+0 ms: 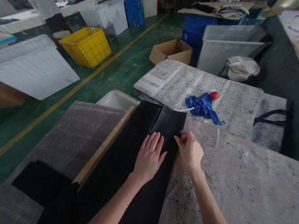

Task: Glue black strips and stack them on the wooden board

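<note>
head view, black sheet (154, 194), under left fingers (154, 142)

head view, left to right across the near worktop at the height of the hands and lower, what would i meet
Black piece → wooden strip → left hand, resting on the black sheet → right hand, fingertips at that sheet's right edge.

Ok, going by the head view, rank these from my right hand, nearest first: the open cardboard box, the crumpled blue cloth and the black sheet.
From your right hand:
1. Black sheet: at your fingertips, on the left.
2. Crumpled blue cloth: ahead, slightly right.
3. Open cardboard box: farther ahead, to the left.
</note>
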Demonstrator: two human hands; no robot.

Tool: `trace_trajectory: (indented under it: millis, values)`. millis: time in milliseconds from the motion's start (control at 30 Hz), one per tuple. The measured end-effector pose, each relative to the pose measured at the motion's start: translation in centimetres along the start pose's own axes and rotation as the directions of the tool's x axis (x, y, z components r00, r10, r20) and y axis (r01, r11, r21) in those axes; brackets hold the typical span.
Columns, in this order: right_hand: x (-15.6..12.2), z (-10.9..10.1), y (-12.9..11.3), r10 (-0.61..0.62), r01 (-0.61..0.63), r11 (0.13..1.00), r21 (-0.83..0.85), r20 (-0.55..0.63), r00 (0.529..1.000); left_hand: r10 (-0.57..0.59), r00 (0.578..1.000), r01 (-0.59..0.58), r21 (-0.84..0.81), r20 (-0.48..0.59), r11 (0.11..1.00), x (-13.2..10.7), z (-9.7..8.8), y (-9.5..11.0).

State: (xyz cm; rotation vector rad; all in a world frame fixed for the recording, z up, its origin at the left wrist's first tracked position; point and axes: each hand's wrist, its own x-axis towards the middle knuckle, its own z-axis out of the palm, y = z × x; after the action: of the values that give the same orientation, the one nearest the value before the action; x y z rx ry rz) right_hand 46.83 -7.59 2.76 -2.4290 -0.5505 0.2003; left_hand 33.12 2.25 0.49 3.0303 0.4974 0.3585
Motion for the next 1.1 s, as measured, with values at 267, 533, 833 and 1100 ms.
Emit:
trace_trajectory:
  millis: [267, 533, 833, 1100]
  values:
    - [1.9, -0.7, -0.7, 0.187, -0.177, 0.979, -0.1, 0.104, 0.977, 0.005, 1.0, -0.005, 0.001, 0.003, 1.0, 0.1, -0.2, 0.1]
    - [2.1, -1.1, -1.2, 0.144, -0.092, 0.96, -0.266, 0.184, 0.972, -0.003, 1.0, 0.003, 0.006, 0.001, 1.0, 0.1, -0.2, 0.1]
    - [2.4, -1.2, -1.1, 0.156, -0.084, 0.949, -0.304, 0.221, 0.963, -0.005, 1.0, 0.005, 0.005, 0.016, 1.0, 0.0, -0.1, 0.3]
    - [2.3, -1.1, -0.7, 0.159, -0.109, 0.961, -0.254, 0.186, 0.97, -0.012, 1.0, 0.012, 0.006, 0.029, 1.0, -0.1, -0.2, 0.4]
